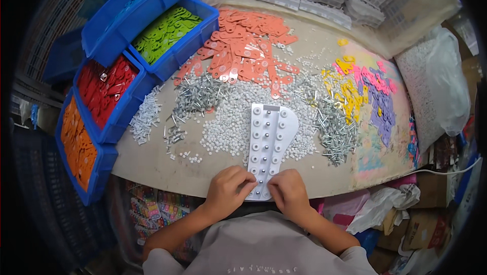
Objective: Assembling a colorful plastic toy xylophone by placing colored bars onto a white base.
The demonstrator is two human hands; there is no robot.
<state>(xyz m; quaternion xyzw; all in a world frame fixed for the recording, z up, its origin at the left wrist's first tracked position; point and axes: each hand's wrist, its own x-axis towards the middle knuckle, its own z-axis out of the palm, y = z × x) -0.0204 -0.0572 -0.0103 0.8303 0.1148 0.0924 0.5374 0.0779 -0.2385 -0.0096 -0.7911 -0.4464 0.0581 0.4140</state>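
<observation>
A long white plastic jig (288, 125) with a rounded bulge on its right lies at the table's near edge. White washers sit in a row down each side of it, and small metal studs run down its middle. Over the jig's near left end, my left hand (229, 187) is closed in a pinch. Opposite it, my right hand (290, 191) is pinched at the near right end. Whatever the fingertips of either hand hold is too small to make out. White washers (223, 128) are heaped around the jig's far part.
Metal pins lie in piles left (198, 95) and right (337, 135). Coral plastic tabs (238, 46) spread at the back; yellow (350, 95) and purple tabs (381, 112) lie right. Blue bins (114, 143) line the left side. A clear bag (431, 82) stands at the right edge.
</observation>
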